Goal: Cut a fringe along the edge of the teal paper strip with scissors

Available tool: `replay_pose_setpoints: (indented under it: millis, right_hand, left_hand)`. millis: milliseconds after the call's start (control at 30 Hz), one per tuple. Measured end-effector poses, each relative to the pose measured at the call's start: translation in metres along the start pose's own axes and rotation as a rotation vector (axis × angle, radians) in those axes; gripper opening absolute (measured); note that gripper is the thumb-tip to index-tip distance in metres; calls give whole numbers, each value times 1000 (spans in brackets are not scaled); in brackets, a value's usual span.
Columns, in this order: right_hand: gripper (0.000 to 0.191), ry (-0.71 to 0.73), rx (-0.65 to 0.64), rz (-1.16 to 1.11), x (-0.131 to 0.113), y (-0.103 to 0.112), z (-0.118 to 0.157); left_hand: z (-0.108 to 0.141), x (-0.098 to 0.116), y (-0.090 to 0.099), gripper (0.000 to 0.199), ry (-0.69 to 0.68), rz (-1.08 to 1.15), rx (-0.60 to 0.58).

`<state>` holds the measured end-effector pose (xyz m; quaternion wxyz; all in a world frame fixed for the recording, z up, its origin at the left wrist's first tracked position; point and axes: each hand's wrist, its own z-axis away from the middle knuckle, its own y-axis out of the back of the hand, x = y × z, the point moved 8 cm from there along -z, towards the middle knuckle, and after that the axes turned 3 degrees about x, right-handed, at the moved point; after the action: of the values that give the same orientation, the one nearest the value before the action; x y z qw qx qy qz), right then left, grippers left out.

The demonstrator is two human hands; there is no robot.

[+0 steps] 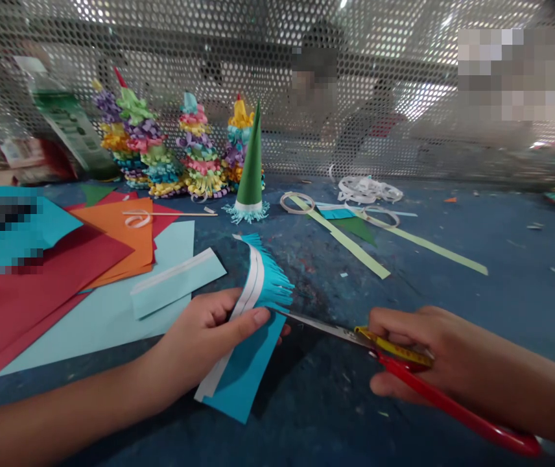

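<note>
My left hand (pixel 219 337) grips a blue paper strip (pixel 253 370) with its thumb on top. White tape lines one long edge of the strip. The far end is cut into a fringe and curls upward; the near end is uncut. In my right hand (pixel 418 350) are scissors (pixel 452 402) with red and yellow handles. Their blade tips touch the strip's edge by my left thumb. Beyond the strip stands a green paper cone (pixel 251 165) with a light blue fringe round its base.
Sheets of red paper (pixel 63 272), orange paper (pixel 117 240) and light blue paper (pixel 87 337) lie at left. Several fringed cones (pixel 200 149) and a bottle (pixel 66 123) stand before a perforated metal screen (pixel 268 78). White tape (pixel 369 189) and green strips (pixel 355 246) lie farther back.
</note>
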<state>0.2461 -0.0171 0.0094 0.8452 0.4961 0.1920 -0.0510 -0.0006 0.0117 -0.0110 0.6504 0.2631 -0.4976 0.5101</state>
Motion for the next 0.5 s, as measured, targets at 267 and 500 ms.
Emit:
replay_pose_setpoints:
  millis: [267, 500]
  right_hand:
    - [48, 4, -27, -60, -4, -1, -1]
    - [42, 20, -16, -60, -6, 1, -1]
  left_hand:
    - [2, 2, 1, 11, 3, -7, 10]
    - [3, 1, -1, 21, 36, 22, 20]
